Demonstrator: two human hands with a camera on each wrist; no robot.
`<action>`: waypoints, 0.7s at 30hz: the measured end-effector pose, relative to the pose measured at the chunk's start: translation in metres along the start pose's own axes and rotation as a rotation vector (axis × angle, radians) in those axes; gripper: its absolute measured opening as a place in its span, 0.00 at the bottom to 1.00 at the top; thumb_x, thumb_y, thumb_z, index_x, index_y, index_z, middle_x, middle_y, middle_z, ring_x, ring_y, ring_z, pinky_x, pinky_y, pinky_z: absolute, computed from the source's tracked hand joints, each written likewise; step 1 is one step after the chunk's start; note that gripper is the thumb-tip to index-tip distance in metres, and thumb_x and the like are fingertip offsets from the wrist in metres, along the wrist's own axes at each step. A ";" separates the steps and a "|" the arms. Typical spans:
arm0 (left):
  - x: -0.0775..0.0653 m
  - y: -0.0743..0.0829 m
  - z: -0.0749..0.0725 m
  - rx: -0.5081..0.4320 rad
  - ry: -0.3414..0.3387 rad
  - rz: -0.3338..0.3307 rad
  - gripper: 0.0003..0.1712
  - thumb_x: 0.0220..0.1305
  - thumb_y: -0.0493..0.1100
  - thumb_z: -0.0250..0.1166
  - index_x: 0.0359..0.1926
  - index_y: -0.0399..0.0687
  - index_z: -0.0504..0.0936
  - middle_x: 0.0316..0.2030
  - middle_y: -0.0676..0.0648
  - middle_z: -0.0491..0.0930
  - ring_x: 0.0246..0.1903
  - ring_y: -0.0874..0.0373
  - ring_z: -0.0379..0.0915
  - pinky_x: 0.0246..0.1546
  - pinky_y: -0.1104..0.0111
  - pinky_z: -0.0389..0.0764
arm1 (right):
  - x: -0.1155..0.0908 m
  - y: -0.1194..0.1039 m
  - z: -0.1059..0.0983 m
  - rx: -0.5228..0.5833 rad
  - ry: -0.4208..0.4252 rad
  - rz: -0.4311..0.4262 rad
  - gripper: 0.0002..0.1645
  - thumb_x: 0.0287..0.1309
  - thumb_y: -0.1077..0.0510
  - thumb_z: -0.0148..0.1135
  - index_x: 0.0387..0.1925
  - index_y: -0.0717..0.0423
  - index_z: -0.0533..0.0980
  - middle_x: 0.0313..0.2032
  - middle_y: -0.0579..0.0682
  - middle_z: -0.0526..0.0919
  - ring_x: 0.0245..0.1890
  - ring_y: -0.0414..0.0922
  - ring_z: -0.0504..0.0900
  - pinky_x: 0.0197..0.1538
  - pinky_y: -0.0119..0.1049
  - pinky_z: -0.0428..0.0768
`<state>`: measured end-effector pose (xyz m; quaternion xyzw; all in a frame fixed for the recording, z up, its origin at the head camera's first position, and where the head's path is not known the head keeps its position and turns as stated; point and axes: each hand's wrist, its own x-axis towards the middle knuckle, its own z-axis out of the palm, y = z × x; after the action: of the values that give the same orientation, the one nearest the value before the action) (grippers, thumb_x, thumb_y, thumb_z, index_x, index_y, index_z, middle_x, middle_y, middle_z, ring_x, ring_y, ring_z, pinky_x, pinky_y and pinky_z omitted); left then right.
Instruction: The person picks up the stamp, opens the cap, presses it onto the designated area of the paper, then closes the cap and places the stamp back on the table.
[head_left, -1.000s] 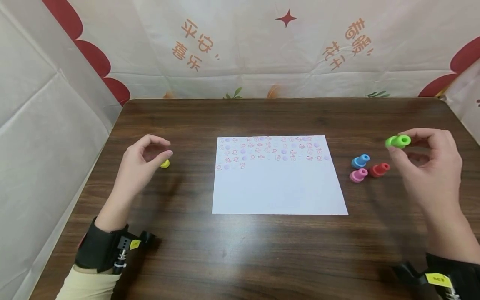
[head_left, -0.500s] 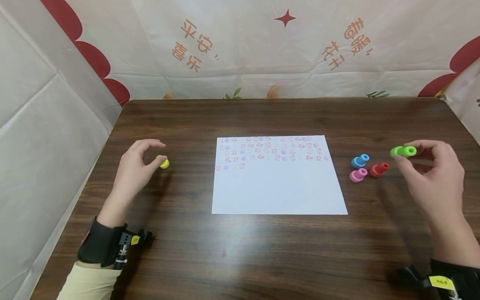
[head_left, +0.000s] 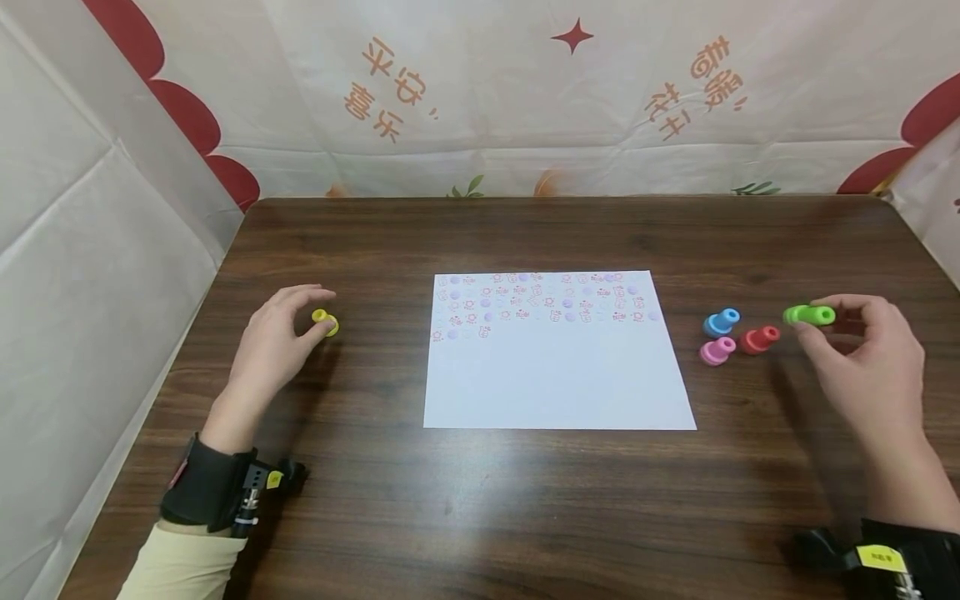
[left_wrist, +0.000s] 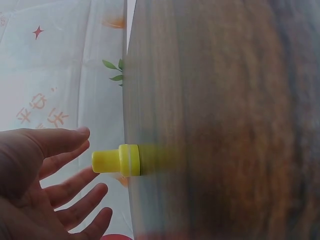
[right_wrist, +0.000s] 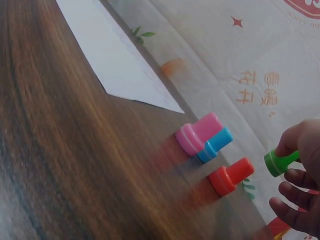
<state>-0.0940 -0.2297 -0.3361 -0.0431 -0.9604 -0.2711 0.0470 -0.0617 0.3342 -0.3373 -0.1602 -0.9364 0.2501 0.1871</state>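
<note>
On the table's left side stands a small yellow stamp, its handle pointing up. My left hand is right at it, thumb and fingers spread on either side of the handle; in the left wrist view the yellow stamp shows between the loosely bent fingers. At the right, my right hand pinches a green stamp between thumb and fingertips. The green stamp lies tilted in that pinch, its banded base facing left. Between the hands lies a white sheet of paper with rows of small red and purple prints.
Blue, pink and red stamps stand grouped between the paper and my right hand. A white printed cloth hangs behind the table's far edge. Dark wooden tabletop stretches in front of the paper.
My left hand has lowered, so its fingers now flank the yellow stamp's handle. My right hand has shifted nearer to me and slightly right, with the green stamp in its pinch.
</note>
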 end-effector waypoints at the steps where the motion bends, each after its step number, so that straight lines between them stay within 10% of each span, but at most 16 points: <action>1: 0.000 0.000 0.000 0.004 -0.004 -0.004 0.23 0.61 0.39 0.66 0.57 0.41 0.76 0.61 0.33 0.70 0.61 0.35 0.61 0.59 0.36 0.64 | 0.000 0.002 0.000 -0.004 -0.013 0.002 0.25 0.64 0.57 0.55 0.58 0.67 0.68 0.52 0.59 0.70 0.54 0.58 0.69 0.58 0.31 0.71; 12: -0.001 -0.002 0.002 0.042 -0.029 -0.022 0.20 0.62 0.40 0.65 0.56 0.43 0.78 0.59 0.33 0.72 0.58 0.35 0.65 0.55 0.36 0.68 | 0.002 0.014 0.004 -0.030 -0.165 0.036 0.28 0.66 0.56 0.54 0.58 0.73 0.64 0.54 0.75 0.68 0.53 0.70 0.67 0.49 0.69 0.71; 21: -0.002 -0.002 0.002 0.043 -0.049 -0.046 0.17 0.64 0.41 0.63 0.53 0.43 0.79 0.56 0.33 0.74 0.56 0.35 0.66 0.53 0.36 0.69 | 0.004 0.025 0.004 -0.110 -0.248 0.005 0.28 0.64 0.56 0.56 0.55 0.76 0.66 0.47 0.76 0.69 0.45 0.70 0.67 0.42 0.68 0.68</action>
<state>-0.0927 -0.2306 -0.3395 -0.0265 -0.9677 -0.2502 0.0182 -0.0618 0.3540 -0.3529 -0.1405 -0.9642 0.2168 0.0599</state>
